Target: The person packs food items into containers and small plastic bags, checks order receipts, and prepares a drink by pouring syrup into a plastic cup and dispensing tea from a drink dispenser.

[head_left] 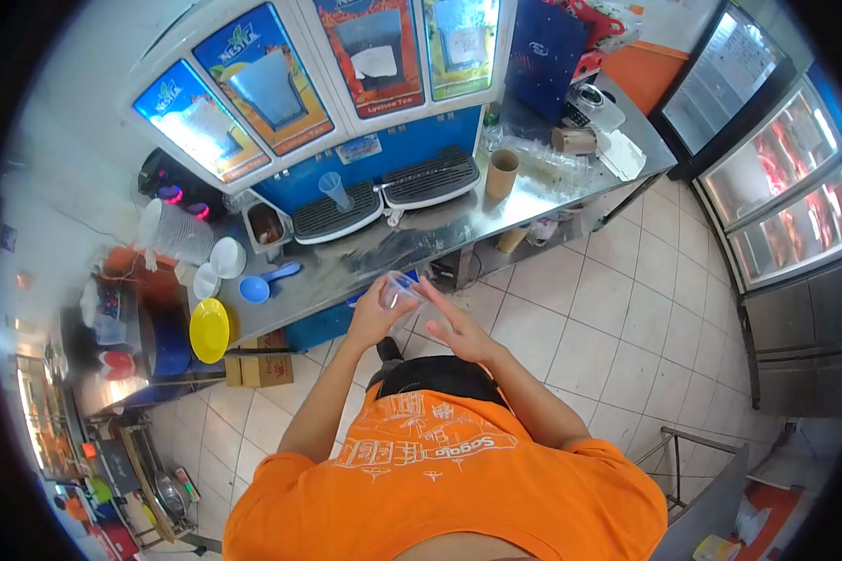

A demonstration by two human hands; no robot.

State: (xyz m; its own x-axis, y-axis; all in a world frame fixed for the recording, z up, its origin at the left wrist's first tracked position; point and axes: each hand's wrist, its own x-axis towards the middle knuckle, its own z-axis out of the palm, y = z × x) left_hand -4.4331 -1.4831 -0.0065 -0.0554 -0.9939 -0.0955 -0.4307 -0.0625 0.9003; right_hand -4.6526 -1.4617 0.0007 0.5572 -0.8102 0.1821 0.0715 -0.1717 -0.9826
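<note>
In front of my waist, just off the counter's near edge, my left hand point(372, 316) is closed around a clear plastic cup point(401, 292). My right hand point(460, 333) is beside the cup's other side with fingers stretched out; whether they touch it I cannot tell. Another clear cup point(335, 190) stands on the left drip tray point(332, 221) of the drink dispenser point(295, 182). To the left of my hands, a blue ladle point(254, 289) lies on the metal counter point(370, 252) near a yellow bowl point(209, 331).
White bowls point(227, 257) and a stack of white cups point(180, 232) stand at the counter's left. A brown paper cup point(501, 175) is right of the dispenser. Tiled floor point(580, 323) stretches toward a glass-door fridge point(784, 178); a metal-framed stand point(697, 467) is at lower right.
</note>
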